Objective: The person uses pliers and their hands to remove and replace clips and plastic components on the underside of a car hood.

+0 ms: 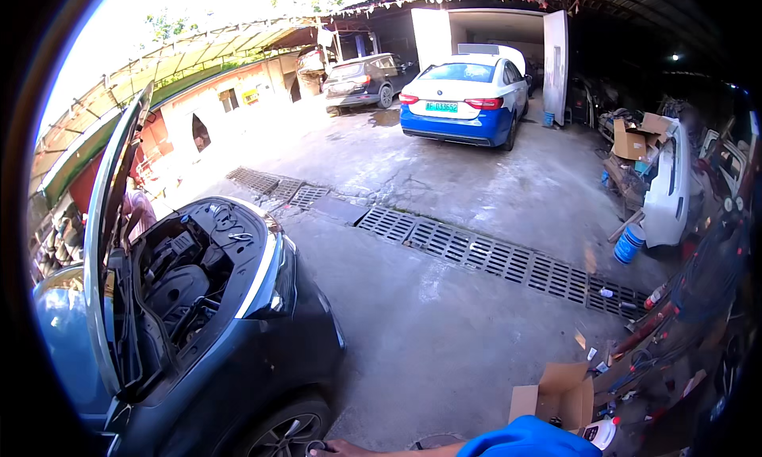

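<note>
At the bottom edge, a bare forearm comes out of a blue sleeve (520, 439) and reaches leftward. It ends in my right hand (343, 449), only partly in the picture. Its fingers are closed at a small dark thing with a round rim (315, 447), mostly cut off by the frame, so its kind does not show. Close by is the front wheel (290, 432) of a dark car (238, 370). That car's hood (101, 219) stands raised, baring the engine bay (186, 274). My left hand is out of the picture.
Another person (139, 213) leans at the car's far side. A slotted drain grate (468, 247) crosses the concrete. Behind it stand a white-and-blue car (456, 100) and a dark SUV (361, 80). At right are a cardboard box (559, 393), a white jug (601, 433), a blue bucket (629, 243) and a bumper (667, 191).
</note>
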A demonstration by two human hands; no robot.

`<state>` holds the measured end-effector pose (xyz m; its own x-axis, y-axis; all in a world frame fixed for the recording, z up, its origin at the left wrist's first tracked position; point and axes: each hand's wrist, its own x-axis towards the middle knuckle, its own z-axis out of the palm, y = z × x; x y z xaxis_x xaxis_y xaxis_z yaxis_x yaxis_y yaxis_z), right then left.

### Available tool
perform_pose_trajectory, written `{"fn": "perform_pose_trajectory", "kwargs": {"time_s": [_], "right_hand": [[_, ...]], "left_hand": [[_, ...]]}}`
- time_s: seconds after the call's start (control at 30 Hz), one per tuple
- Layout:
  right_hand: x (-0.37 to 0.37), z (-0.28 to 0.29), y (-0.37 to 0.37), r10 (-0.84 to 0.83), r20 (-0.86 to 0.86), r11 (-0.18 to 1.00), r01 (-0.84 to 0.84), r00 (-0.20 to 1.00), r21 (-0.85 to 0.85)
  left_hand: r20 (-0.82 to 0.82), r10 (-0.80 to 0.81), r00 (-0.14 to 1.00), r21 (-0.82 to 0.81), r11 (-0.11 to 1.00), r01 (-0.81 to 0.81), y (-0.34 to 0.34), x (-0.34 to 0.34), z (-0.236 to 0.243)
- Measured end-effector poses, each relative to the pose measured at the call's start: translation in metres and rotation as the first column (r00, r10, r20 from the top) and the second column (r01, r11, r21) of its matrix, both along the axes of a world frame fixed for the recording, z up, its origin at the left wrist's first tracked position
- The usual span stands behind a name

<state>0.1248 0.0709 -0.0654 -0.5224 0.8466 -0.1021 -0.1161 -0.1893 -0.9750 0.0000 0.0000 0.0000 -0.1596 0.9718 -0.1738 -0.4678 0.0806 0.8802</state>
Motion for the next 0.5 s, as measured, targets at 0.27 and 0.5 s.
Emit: {"fn": "perform_pose_trajectory", "kwargs": {"time_s": [0.27, 0.5], "right_hand": [[0.018, 0.064, 0.16, -0.118, 0.259, 0.988, 0.139, 0.959, -0.064], [-0.062, 0.107, 0.274, -0.331, -0.07, 0.943, 0.331, 0.941, -0.012]], "left_hand": [[0.085, -0.017, 0.996, -0.085, 0.996, 0.024, 0.191, -0.032, -0.054], [-0.214, -0.154, 0.965, -0.058, 0.988, 0.145, 0.315, -0.138, -0.006]]}}
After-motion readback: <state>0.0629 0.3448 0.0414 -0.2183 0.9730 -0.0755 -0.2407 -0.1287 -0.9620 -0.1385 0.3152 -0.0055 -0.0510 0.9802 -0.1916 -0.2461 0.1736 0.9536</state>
